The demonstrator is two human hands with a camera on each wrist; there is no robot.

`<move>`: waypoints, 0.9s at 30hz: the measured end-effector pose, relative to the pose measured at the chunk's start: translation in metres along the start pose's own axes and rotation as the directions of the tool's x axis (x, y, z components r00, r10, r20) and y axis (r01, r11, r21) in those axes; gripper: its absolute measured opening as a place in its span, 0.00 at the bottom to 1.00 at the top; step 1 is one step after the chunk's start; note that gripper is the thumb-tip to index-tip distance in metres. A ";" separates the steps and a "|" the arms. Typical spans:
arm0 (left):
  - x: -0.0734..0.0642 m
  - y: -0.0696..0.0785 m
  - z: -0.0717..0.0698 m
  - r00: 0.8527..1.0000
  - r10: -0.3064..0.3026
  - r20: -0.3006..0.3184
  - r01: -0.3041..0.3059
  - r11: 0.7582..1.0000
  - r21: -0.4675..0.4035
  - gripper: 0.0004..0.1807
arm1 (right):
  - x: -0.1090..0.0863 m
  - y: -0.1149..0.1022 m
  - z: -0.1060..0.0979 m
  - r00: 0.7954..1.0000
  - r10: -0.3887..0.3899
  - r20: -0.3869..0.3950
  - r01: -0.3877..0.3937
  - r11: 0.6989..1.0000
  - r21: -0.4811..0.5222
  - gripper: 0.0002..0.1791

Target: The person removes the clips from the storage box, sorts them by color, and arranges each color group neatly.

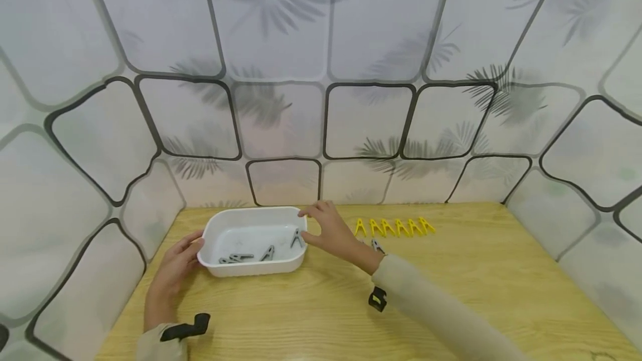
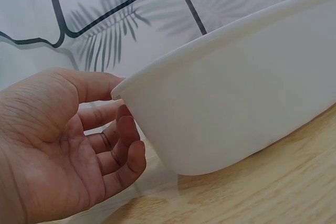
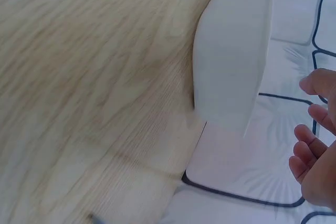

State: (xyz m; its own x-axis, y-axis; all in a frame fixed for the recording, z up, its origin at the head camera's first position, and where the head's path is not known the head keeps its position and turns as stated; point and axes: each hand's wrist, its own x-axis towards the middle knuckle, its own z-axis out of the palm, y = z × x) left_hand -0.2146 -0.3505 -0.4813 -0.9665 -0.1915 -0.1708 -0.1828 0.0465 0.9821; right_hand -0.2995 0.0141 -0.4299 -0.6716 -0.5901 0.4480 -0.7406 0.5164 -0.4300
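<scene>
A white plastic basin (image 1: 251, 270) stands on the wooden table with several grey clothespins (image 1: 267, 253) lying in it. At the basin's left end, my left hand (image 1: 176, 263) holds the rim. In the left wrist view its thumb (image 2: 100, 85) meets the rim edge while the other fingers curl beside the outer wall. My right hand (image 1: 333, 233) is over the right end, thumb and forefinger spread apart with nothing between them. A grey clothespin (image 1: 296, 238) leans at the inner right wall close to that thumb.
Right of the basin, several yellow clothespins (image 1: 398, 227) form a row on the table (image 1: 451, 294). A grey clothespin (image 1: 377, 246) lies in front of them, partly hidden by the right forearm. Patterned fabric (image 1: 281, 121) rises behind the table and at both sides.
</scene>
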 end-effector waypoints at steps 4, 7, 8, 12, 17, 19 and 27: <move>0.001 0.000 0.001 1.000 -0.017 0.000 0.017 1.000 -0.001 0.38 | 0.016 -0.005 0.011 0.995 -0.052 0.081 0.056 0.997 -0.045 0.18; 0.002 0.000 0.000 1.000 -0.028 -0.002 0.028 1.000 -0.004 0.38 | 0.026 -0.007 0.018 0.984 -0.098 0.151 0.116 0.987 -0.114 0.18; 0.003 -0.001 0.000 1.000 -0.025 -0.002 0.025 1.000 -0.004 0.38 | 0.029 -0.008 0.020 0.979 -0.112 0.172 0.137 0.981 -0.139 0.18; 0.005 -0.004 -0.002 1.000 -0.017 0.000 0.017 1.000 -0.022 0.36 | 0.038 -0.014 0.030 0.954 -0.178 0.239 0.226 0.956 -0.189 0.18; 0.008 -0.003 -0.003 1.000 0.000 0.010 0.000 1.000 -0.028 0.34 | 0.047 -0.026 0.040 0.911 -0.209 0.356 0.306 0.920 -0.243 0.18; 0.009 -0.003 -0.003 1.000 0.005 0.010 -0.005 1.000 -0.029 0.34 | 0.051 -0.030 0.044 0.893 -0.197 0.405 0.323 0.907 -0.270 0.17; 0.003 -0.002 -0.001 1.000 -0.002 0.004 0.002 1.000 -0.030 0.30 | 0.062 -0.039 0.068 0.833 -0.105 0.542 0.333 0.879 -0.342 0.12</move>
State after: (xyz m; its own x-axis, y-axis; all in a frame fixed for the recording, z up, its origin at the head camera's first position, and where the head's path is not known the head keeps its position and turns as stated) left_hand -0.2172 -0.3526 -0.4835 -0.9669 -0.1877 -0.1727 -0.1790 0.0172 0.9837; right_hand -0.3109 -0.0844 -0.4388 -0.4700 -0.8827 -0.0067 -0.8821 0.4694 0.0390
